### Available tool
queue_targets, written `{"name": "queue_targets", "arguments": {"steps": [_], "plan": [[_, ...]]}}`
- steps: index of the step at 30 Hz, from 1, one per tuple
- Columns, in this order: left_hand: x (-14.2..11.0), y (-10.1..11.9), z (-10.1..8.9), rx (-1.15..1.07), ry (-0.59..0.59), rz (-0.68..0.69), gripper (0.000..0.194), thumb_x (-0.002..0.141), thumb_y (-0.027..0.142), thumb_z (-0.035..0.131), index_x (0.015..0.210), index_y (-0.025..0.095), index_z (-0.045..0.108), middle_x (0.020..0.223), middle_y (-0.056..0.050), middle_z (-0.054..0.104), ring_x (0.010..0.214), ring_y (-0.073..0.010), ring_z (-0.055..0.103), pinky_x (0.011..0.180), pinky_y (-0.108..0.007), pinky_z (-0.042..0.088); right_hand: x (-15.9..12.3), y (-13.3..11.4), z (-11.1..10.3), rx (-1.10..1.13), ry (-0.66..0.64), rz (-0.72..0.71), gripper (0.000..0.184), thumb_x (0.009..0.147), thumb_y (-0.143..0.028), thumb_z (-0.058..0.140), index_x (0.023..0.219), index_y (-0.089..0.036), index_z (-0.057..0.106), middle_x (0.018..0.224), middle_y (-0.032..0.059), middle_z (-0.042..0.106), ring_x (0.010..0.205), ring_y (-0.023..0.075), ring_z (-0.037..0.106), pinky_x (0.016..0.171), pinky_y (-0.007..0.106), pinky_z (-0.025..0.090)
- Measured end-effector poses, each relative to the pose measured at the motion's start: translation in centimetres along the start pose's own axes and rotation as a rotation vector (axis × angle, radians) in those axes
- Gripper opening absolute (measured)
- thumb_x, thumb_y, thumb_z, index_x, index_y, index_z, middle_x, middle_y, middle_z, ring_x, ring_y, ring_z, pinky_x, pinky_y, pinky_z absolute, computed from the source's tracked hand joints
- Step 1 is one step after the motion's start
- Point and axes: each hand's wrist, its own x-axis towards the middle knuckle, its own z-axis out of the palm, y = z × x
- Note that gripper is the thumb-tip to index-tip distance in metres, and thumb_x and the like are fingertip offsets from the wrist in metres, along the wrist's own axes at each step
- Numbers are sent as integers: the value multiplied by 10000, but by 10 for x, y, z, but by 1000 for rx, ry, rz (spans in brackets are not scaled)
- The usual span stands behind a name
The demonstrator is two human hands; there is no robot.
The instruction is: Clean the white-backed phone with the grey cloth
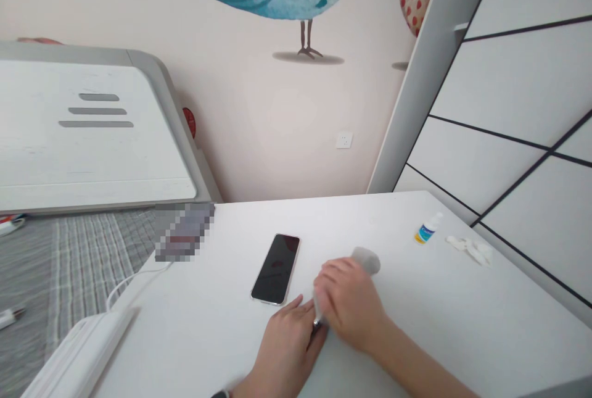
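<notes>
My right hand (346, 302) is closed around a soft-looking grey cloth (367, 260), part of which sticks out past the knuckles, slightly blurred. Just below and to the left, my left hand (289, 339) rests low over the table, its fingers reaching under the right hand. Between its thumb and forefinger a small dark thing with a shiny metal end (317, 323) shows; most of it is hidden, so I cannot make out its kind. The two hands touch or nearly touch. A black-screened phone (276, 269) lies flat beyond my left hand.
Toward the right of the white table (203, 336) stand a small white bottle (428, 229) with a blue and yellow label and a crumpled white tissue (470, 249). At left are a white box-like object (81, 352), a cable (134, 274) and a pixelated item (185, 231).
</notes>
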Motion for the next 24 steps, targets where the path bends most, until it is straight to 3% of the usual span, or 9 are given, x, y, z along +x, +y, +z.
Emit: {"name": "queue_targets", "arguments": {"steps": [2,4,7,9,12,15,19,21,24], "plan": [[-3,-6,9,38,37,-40,239,797,71,523,834,204,718,793,-54,768,732,-249,744,810,-375,633,-5,-35,11,106,-37,-104,303,973,-323,439,1106,-185,675,1029,82,724,970,260,603,948,431,416],[-5,-10,12,45,37,-56,256,781,64,507,816,212,712,795,-53,762,713,-241,731,699,-331,626,-8,-48,14,170,-44,-170,466,988,-320,413,1408,-149,522,1236,110,691,1075,266,598,976,423,423],[-5,-7,4,16,-27,-32,212,838,109,525,811,211,709,798,-48,765,761,-240,747,793,-349,625,-8,-15,2,116,10,-82,542,1033,-251,340,1564,-146,310,1436,115,590,1133,232,600,962,390,438],[-3,-2,-6,-17,-56,-17,211,916,163,529,967,216,726,914,-45,792,851,-240,766,958,-406,590,-7,26,-11,33,56,58,451,1035,-256,367,1466,-170,470,1379,98,634,1150,240,602,982,406,431],[0,5,-14,-58,-46,7,360,969,195,528,1309,269,622,1186,-32,768,975,-216,764,1103,-436,501,-5,61,-21,-8,108,151,327,1023,-212,361,1059,-189,685,1092,81,737,1109,263,621,1091,505,337],[0,2,-8,-37,-32,21,381,907,141,549,1255,255,653,1137,-29,781,922,-208,764,1085,-416,514,-7,30,-9,12,109,116,319,1000,-165,362,955,-204,675,1008,61,731,1156,253,594,1136,487,300],[-4,-8,7,48,19,-51,261,764,48,471,803,186,689,794,-63,760,701,-246,727,737,-363,623,-8,-39,17,108,13,-139,233,955,-226,454,1068,-164,648,1073,101,703,1019,261,595,988,442,413],[-4,-9,6,57,18,-58,234,769,55,464,727,186,654,750,-78,738,669,-253,715,648,-337,603,-7,-39,19,127,-4,-162,253,962,-259,460,1116,-169,641,1087,99,697,982,258,586,920,427,422],[-1,-4,-7,-47,-34,-33,172,870,124,522,835,196,674,805,-49,752,771,-233,742,873,-352,584,-7,7,7,166,109,14,257,993,-274,421,1051,-198,659,1002,75,692,940,240,570,894,406,391]]}}
